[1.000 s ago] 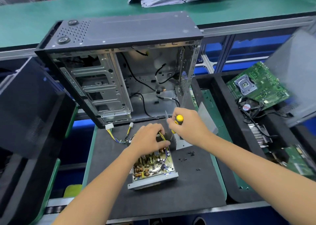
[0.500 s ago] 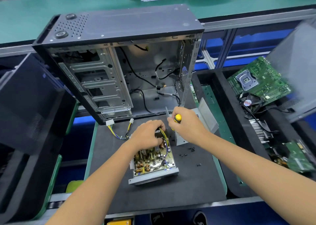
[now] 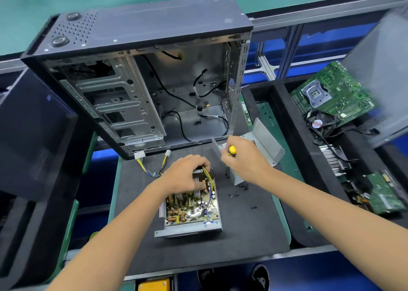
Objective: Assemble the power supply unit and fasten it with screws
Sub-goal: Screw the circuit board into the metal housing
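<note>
Black mat [image 3: 242,242] on the workbench, open power supply [image 3: 192,209] in the middle.
It looks heavy, stiff, easy to break inside; best held by its metal edges. Left hand [image 3: 183,176] grips its far end. Right hand [image 3: 245,158] grips the screwdriver [image 3: 231,151] beside the metal cover [image 3: 265,145].

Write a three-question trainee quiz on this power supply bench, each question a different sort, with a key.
1. True or false: the power supply unit lies with its circuit board uncovered.
2. The right hand grips: A a motherboard, B a screwdriver, C a fan.
3. Fill in: the loose screws lie on the black ___, to the unit's right in the picture.

Key: 1 true; 2 B; 3 mat.
</note>
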`<control>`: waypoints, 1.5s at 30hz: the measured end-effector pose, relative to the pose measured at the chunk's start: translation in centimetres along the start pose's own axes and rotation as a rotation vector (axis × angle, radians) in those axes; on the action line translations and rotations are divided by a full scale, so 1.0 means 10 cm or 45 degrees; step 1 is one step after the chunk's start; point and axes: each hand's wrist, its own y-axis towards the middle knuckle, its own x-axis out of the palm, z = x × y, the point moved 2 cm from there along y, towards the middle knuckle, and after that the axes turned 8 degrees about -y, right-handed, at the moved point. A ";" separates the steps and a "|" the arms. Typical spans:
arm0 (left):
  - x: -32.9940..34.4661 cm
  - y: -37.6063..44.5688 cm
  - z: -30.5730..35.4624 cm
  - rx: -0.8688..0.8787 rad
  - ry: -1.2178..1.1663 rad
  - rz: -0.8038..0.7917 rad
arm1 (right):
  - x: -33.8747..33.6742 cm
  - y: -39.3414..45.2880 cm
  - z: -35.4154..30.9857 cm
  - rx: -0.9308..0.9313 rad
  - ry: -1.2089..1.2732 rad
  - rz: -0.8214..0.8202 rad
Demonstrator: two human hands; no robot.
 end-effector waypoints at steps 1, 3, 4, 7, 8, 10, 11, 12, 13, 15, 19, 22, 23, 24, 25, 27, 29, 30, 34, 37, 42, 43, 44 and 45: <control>0.00 0.00 0.00 0.000 0.002 -0.020 | -0.01 -0.01 0.04 0.019 0.009 0.002; -0.01 0.01 0.01 -0.011 -0.009 -0.043 | -0.03 -0.03 0.09 0.038 0.050 0.017; -0.02 0.02 0.01 -0.016 -0.017 -0.045 | -0.05 -0.03 0.09 0.033 0.076 0.027; -0.01 0.02 0.02 -0.027 -0.036 -0.034 | -0.09 -0.04 0.05 0.006 0.184 0.046; -0.01 0.02 0.03 -0.028 -0.039 -0.030 | -0.09 -0.03 0.02 -0.004 0.206 0.047; -0.01 0.03 0.04 -0.033 -0.042 -0.013 | -0.09 -0.03 -0.03 -0.023 0.212 0.032; -0.02 0.03 0.05 -0.037 -0.043 -0.004 | -0.08 -0.03 -0.05 -0.036 0.209 0.020; -0.02 0.03 0.05 -0.041 -0.048 0.005 | -0.07 -0.02 -0.08 -0.053 0.207 0.006; -0.02 0.04 0.06 -0.049 -0.060 0.013 | -0.05 -0.02 -0.10 -0.068 0.203 -0.012; -0.02 0.04 0.08 -0.070 -0.104 0.025 | -0.02 0.00 -0.12 -0.085 0.188 -0.047; -0.04 0.04 0.10 -0.090 -0.194 0.054 | 0.04 0.03 -0.13 -0.097 0.161 -0.084; -0.04 0.03 0.12 -0.089 -0.217 0.063 | 0.08 0.06 -0.11 -0.095 0.151 -0.096; -0.04 0.03 0.12 -0.089 -0.227 0.066 | 0.09 0.07 -0.10 -0.095 0.148 -0.100; -0.04 0.03 0.12 -0.086 -0.237 0.068 | 0.10 0.07 -0.09 -0.095 0.143 -0.103; -0.04 0.03 0.12 -0.084 -0.245 0.072 | 0.12 0.08 -0.09 -0.095 0.137 -0.104; -0.04 0.04 0.11 -0.080 -0.255 0.076 | 0.14 0.08 -0.08 -0.095 0.122 -0.107; -0.04 0.05 0.09 -0.076 -0.263 0.072 | 0.16 0.09 -0.07 -0.100 0.113 -0.118; -0.04 0.05 0.08 -0.080 -0.266 0.068 | 0.17 0.09 -0.07 -0.098 0.112 -0.127; -0.05 0.06 0.07 -0.096 -0.313 0.055 | 0.18 0.10 -0.06 -0.089 0.110 -0.140; -0.05 0.07 0.06 -0.106 -0.359 0.053 | 0.20 0.10 -0.08 -0.124 0.090 -0.159; -0.03 0.07 0.00 -0.132 -0.416 0.066 | 0.18 0.11 -0.13 -0.181 0.016 -0.200; -0.03 0.07 -0.01 -0.141 -0.436 0.064 | 0.16 0.12 -0.15 -0.209 0.000 -0.211; -0.03 0.07 -0.01 -0.148 -0.460 0.055 | 0.14 0.12 -0.17 -0.255 -0.034 -0.225; -0.04 0.06 0.00 -0.155 -0.487 0.041 | 0.12 0.14 -0.20 -0.319 -0.094 -0.242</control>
